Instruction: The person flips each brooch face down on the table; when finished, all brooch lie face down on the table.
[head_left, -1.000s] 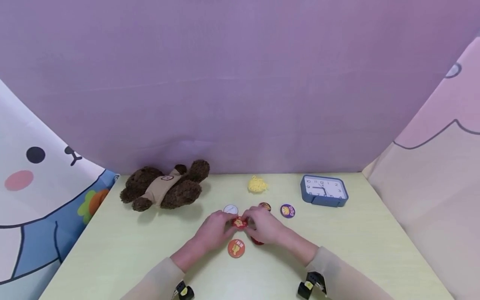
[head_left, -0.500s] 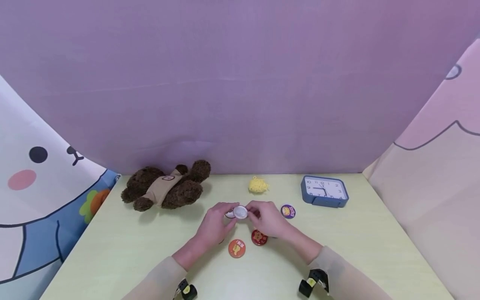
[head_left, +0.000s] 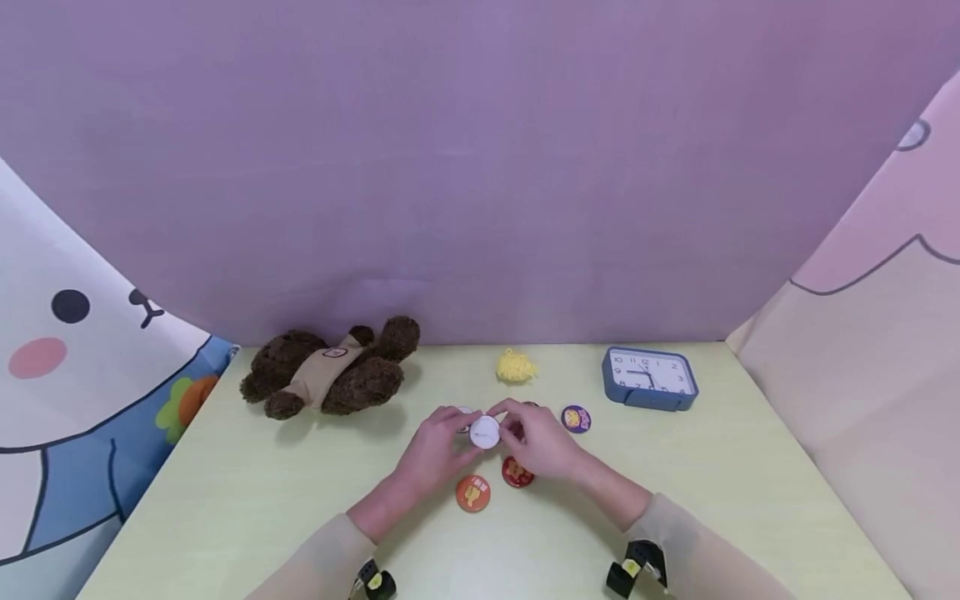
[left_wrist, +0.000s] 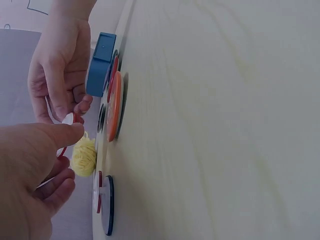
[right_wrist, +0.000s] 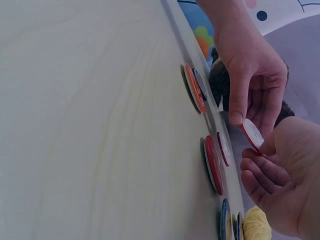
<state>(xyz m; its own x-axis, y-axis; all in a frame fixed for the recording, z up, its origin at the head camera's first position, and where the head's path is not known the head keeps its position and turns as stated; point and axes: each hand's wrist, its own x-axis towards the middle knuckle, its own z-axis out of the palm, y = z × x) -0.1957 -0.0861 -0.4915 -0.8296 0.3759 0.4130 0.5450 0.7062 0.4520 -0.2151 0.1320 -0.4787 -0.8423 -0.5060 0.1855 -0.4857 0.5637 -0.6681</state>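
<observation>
Between both hands is a red-rimmed button badge (head_left: 484, 432), held up off the table with its white back showing in the head view. My left hand (head_left: 435, 450) pinches its left side between thumb and fingers. From the other side, my right hand (head_left: 543, 442) pinches the badge's right edge. The right wrist view shows the badge (right_wrist: 253, 134) edge-on, red rim and pale back. An orange badge (head_left: 472, 493) with a thumbs-up print and a red badge (head_left: 517, 472) lie just in front of the hands. Another badge (head_left: 464, 412) is partly hidden behind the left fingers.
A purple badge (head_left: 576, 418) lies right of the right hand. Behind it stands a blue clock (head_left: 650, 379). A yellow yarn ball (head_left: 515, 367) sits at the back, and a brown teddy bear (head_left: 333, 368) lies at the back left against the purple backdrop (head_left: 480, 183).
The held badge has turned over: its printed red face showed a second ago, its white back now. Both hands stay near the same spot, having lifted slightly and shifted their fingers.
</observation>
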